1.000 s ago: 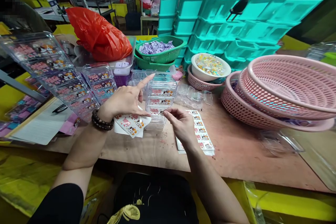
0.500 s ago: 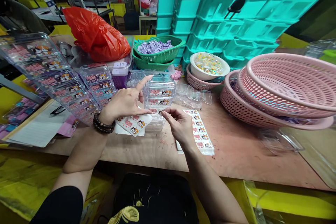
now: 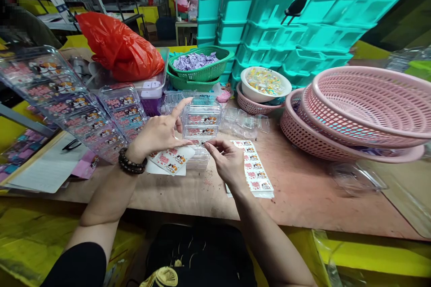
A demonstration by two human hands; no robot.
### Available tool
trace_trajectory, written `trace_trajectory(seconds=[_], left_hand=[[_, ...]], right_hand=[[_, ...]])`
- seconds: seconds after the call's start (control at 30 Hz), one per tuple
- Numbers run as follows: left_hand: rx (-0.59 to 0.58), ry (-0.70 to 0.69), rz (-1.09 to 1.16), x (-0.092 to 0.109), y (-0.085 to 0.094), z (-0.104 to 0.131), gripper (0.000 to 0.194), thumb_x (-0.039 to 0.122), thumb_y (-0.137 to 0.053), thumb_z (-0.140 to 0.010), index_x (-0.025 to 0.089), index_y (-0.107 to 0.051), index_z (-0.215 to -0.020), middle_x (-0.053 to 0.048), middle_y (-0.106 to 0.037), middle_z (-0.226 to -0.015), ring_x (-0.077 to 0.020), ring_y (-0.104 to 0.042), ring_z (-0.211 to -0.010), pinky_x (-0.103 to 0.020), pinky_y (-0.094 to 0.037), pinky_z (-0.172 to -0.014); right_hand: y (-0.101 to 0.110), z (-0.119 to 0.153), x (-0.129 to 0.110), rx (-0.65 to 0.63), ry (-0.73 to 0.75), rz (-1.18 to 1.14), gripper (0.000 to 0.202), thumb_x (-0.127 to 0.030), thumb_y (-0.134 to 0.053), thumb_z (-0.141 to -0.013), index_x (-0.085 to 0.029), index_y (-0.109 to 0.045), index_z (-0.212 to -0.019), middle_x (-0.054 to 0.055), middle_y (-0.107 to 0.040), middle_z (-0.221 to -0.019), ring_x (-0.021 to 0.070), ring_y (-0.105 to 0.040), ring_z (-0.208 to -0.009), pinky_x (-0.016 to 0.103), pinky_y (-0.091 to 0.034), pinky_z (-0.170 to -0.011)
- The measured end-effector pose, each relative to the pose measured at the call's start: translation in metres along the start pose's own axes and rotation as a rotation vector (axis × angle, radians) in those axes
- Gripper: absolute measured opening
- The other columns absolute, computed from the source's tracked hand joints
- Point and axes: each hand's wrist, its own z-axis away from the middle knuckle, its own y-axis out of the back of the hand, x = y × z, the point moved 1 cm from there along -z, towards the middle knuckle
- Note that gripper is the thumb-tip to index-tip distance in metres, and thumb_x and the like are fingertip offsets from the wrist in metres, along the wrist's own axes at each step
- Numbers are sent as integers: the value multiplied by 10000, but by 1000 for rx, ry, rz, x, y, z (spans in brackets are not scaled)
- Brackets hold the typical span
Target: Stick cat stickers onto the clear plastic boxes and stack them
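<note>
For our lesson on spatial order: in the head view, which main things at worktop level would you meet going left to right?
Tall stack of stickered boxes → left hand → middle box stack → right hand → sticker sheets → pink baskets.

There are two hands (image 3: 158,132) (image 3: 229,161), one red bag (image 3: 117,47) and one white bowl (image 3: 256,95).

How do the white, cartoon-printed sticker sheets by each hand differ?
The left white, cartoon-printed sheet, partly behind the left hand, shows few stickers; the right white, cartoon-printed sheet, partly behind the right hand, shows more. The left sheet is turned cornerwise; the right sheet lies lengthwise. Both repeat pink print and animals.
</note>
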Motion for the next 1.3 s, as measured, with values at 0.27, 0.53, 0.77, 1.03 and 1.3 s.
trace_trajectory(seconds=[0.27, 0.53, 0.77, 1.03, 1.3], left_hand=[[-21, 28, -5, 2, 0, 0, 1060, 516, -771, -746, 233, -165, -1568, 9, -721, -869, -179, -700, -688, -249, -444, -616], [-44, 55, -1, 0, 1, -2, 1056, 476, -777, -745, 241, -162, -1571, 15, -718, -897, -162, -696, -671, -247, -451, -628], [-33, 46, -3, -2, -2, -4, 1090, 460, -790, -732, 243, -138, -1578, 27, -712, -868, -149, -657, -609, -248, -438, -596], [112, 50, 213, -1, 4, 17, 1123, 472, -804, -753, 190, -118, -1597, 12, -708, -821, -97, -531, -487, -226, -412, -512], [387, 101, 517, 22, -5, 78, 930, 508, -778, -785, 223, -316, -1541, 29, -671, -760, -69, -485, -498, -184, -438, -511]], right_hand=[[-4, 7, -1, 113, 114, 190, 243, -456, -704, -826, -215, -734, -819, 34, -732, -757, 146, -555, -590, 289, -442, -590], [4, 4, 3, 262, 56, 544, 453, -666, -689, -776, -222, -615, -832, 52, -680, -782, 201, -603, -661, 300, -378, -613], [10, -14, 6, 58, -120, 310, 766, -712, -753, -625, -202, -583, -1171, 111, -660, -1182, 207, -611, -776, 363, -461, -720], [21, 25, -24, 102, 79, 234, 359, -564, -624, -863, -205, -627, -856, 52, -668, -877, 181, -595, -728, 326, -479, -673], [-1, 43, -32, -431, 64, -130, 375, -479, -804, -755, -225, -649, -983, 17, -689, -875, 175, -655, -786, 313, -559, -718]])
